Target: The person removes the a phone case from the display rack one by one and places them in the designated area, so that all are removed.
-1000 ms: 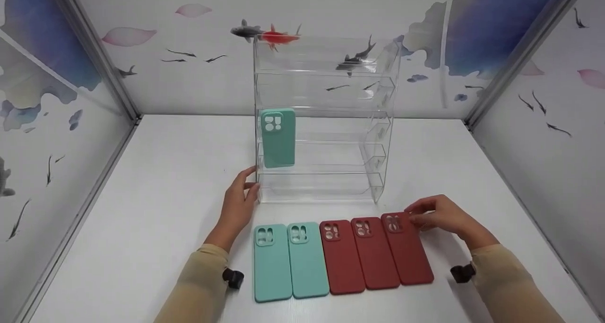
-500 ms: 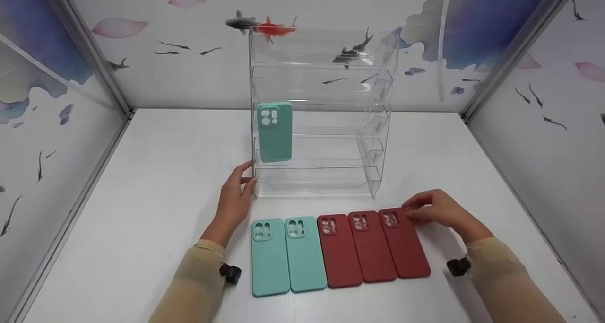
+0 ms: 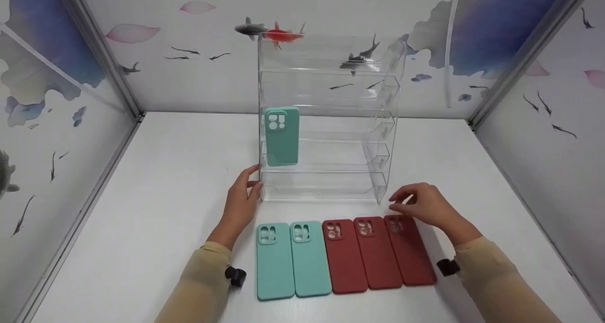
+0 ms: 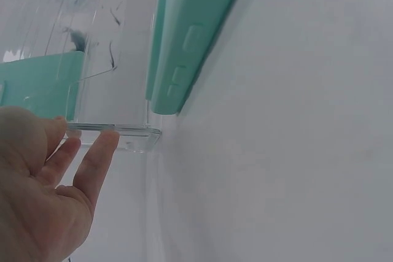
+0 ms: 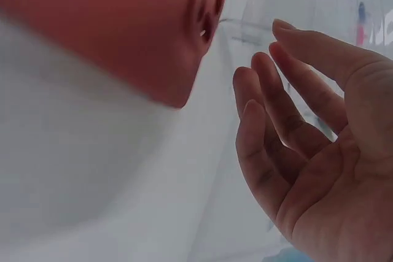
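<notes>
A clear acrylic rack (image 3: 331, 200) with stepped tiers stands upright at the middle of the table. At its lower left side my left hand (image 3: 242, 202) holds the panel edge, with fingertips (image 4: 108, 136) against the clear plastic in the left wrist view. One teal phone case (image 3: 282, 145) stands in the rack's left part. My right hand (image 3: 423, 204), fingers loosely bent and holding nothing, hovers over the top end of the rightmost red phone case (image 3: 416, 261). In the right wrist view that hand (image 5: 331, 151) is apart from a red case (image 5: 110, 23).
In front of the rack lies a row of phone cases: two teal cases, one at the left end (image 3: 275, 271) and one beside it (image 3: 312, 268), then red cases (image 3: 349, 266). Printed panels (image 3: 189, 86) enclose the white table at back and sides.
My right hand has let go of the rightmost red case's upper edge and shifted left and slightly up. My left hand stays at the rack. The head view shifts slightly.
</notes>
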A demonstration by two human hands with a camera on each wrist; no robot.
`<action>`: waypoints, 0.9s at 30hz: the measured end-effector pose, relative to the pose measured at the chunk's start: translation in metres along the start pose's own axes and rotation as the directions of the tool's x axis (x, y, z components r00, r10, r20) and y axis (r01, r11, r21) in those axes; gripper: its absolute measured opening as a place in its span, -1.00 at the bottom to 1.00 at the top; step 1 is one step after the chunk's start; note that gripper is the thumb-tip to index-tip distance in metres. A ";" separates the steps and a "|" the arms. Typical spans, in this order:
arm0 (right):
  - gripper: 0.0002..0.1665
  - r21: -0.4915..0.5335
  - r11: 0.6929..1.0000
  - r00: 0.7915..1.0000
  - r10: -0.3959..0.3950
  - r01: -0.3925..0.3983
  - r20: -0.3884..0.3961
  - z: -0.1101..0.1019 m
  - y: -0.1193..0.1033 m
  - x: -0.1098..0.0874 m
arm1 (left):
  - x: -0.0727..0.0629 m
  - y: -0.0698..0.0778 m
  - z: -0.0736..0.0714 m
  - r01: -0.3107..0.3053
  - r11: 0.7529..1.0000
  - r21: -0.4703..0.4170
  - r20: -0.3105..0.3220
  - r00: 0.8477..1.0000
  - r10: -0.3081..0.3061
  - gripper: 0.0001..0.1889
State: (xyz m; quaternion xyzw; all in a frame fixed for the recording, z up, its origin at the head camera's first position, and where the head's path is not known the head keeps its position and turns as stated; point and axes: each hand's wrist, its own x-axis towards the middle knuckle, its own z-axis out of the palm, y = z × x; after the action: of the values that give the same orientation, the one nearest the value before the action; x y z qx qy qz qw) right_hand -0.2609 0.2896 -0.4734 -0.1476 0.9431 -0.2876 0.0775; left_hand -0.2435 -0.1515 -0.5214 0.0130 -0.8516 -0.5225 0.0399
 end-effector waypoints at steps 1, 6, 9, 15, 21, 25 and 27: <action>-0.81 0.016 1.000 1.000 -0.025 0.025 -0.002 0.001 -0.009 0.002 | 0.000 0.000 0.000 0.004 1.000 0.001 0.000 1.000 -0.004 -0.49; -0.91 0.092 0.981 0.985 -0.166 0.170 -0.052 0.007 -0.055 0.011 | 0.000 0.001 0.000 0.008 1.000 -0.002 -0.003 1.000 -0.008 -0.49; -0.88 0.129 0.959 0.965 -0.238 0.251 -0.108 0.008 -0.078 0.020 | 0.000 0.001 0.000 0.004 1.000 0.003 -0.004 1.000 -0.004 -0.49; -0.82 0.158 0.925 0.925 -0.306 0.344 -0.225 0.010 -0.113 0.048 | 0.000 0.002 0.001 -0.007 1.000 -0.005 -0.020 1.000 0.007 -0.49; -0.82 0.167 0.911 0.892 -0.309 0.377 -0.329 0.010 -0.136 0.074 | 0.000 0.001 0.002 -0.017 1.000 -0.021 -0.024 1.000 0.017 -0.49; -0.81 0.215 0.902 0.889 -0.285 0.375 -0.357 0.012 -0.147 0.088 | 0.000 0.001 0.002 -0.016 1.000 -0.023 -0.025 1.000 0.015 -0.49; -0.81 0.236 0.898 0.890 -0.273 0.372 -0.366 0.013 -0.152 0.094 | 0.000 0.002 0.002 -0.012 1.000 -0.022 -0.026 1.000 0.011 -0.49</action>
State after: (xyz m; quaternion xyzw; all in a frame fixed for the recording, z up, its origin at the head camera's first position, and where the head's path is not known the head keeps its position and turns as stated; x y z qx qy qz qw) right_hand -0.3114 0.1318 -0.4041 -0.2410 0.8499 -0.4563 -0.1064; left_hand -0.2435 -0.1494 -0.5207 0.0145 -0.8452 -0.5315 0.0542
